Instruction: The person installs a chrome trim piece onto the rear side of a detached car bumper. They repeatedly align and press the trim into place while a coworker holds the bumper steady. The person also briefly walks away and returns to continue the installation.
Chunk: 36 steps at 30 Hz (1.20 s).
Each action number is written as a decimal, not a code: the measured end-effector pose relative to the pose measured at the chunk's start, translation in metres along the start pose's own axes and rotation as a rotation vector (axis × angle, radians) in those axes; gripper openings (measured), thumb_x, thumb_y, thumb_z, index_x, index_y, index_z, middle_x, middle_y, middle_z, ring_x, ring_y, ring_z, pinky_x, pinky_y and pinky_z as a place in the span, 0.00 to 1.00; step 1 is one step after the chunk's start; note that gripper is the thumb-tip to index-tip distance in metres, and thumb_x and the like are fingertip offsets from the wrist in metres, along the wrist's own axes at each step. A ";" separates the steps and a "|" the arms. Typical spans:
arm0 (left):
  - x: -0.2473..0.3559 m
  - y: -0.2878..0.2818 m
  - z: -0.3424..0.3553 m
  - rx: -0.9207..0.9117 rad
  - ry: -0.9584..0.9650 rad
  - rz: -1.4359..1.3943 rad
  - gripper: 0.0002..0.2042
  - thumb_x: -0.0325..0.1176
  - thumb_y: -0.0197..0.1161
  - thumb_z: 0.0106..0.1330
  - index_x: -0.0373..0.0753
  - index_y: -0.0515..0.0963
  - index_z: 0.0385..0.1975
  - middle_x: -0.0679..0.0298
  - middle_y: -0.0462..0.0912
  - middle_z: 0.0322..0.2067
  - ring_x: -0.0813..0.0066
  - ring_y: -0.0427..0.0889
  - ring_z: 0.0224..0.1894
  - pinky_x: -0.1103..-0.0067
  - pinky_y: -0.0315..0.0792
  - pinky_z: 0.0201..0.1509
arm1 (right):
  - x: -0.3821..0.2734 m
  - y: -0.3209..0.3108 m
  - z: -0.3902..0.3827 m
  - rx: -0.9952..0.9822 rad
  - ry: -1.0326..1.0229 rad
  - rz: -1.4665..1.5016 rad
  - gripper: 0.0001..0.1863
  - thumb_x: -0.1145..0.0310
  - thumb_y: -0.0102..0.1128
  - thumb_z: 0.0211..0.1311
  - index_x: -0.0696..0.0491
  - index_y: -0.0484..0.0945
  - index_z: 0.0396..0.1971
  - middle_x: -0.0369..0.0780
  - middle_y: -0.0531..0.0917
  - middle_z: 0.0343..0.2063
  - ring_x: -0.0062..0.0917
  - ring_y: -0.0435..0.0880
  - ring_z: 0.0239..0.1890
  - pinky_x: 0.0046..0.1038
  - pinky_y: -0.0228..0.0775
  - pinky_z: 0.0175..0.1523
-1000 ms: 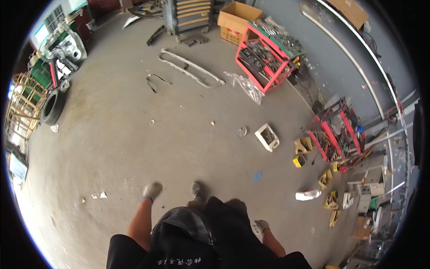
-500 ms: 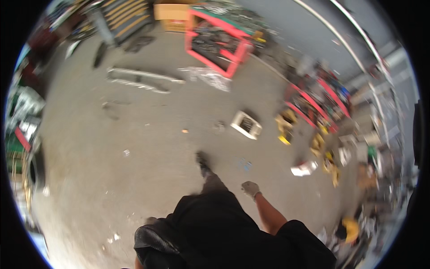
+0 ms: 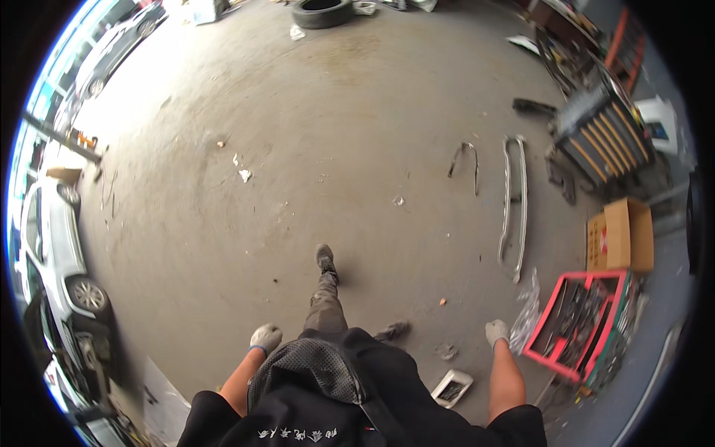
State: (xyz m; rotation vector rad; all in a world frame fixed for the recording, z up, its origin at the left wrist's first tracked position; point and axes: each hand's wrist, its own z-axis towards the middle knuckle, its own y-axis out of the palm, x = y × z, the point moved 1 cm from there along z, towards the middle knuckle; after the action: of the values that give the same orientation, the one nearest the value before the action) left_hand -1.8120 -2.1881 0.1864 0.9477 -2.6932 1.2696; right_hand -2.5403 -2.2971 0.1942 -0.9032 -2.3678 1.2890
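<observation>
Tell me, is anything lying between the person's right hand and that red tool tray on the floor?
Yes. A crumpled clear plastic bag lies on the floor between the gloved right hand and the red tool tray, against the tray's near edge. The hand holds nothing.

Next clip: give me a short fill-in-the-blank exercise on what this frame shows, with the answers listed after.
1. Both hands, the left hand and the right hand, wear grey work ____.
2. The open tray of tools near the right hand is coloured ____.
3. The brown cardboard box lies on the person's ____ side.
4. The black rubber tyre lies flat on the grey concrete ____.

Missing words: gloves; red; right; floor
</observation>
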 end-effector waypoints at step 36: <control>0.139 0.138 0.929 0.358 0.279 0.212 0.07 0.33 0.58 0.61 0.43 0.82 0.34 0.60 0.83 0.35 0.62 0.84 0.38 0.65 0.73 0.39 | -1.019 0.560 0.444 -0.008 -1.319 -0.992 0.12 0.69 0.50 0.68 0.51 0.81 0.47 0.48 0.87 0.44 0.42 0.89 0.46 0.40 0.83 0.45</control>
State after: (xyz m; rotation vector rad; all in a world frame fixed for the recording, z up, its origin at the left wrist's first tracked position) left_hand -1.7835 -2.8479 -0.4952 0.4586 -2.4451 1.8155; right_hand -1.7859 -3.0219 -0.4802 1.4777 -2.8131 1.5034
